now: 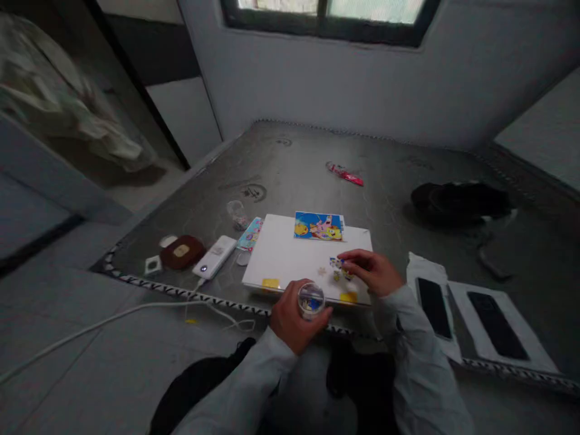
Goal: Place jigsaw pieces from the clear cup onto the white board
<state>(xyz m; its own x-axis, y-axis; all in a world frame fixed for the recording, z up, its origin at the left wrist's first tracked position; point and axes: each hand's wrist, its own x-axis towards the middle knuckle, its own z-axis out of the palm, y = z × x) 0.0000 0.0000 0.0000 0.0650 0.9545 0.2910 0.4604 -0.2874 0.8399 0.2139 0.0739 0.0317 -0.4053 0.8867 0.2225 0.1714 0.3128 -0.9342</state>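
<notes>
My left hand [296, 323] circles a clear cup [311, 300]; small pieces [336, 276] lie beneath and left of my nearer right hand [379, 273], fingers [357, 256] nearly together; any hold unclear.

Grey mat [290, 181] bearing a white box [276, 257], corded device [215, 257], brown pouch [183, 252], dark bundle [460, 204]

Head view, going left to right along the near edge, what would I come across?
White cube, brown case, white device, left hand holding a clear cup, right hand, dark phone, second dark phone.
</notes>
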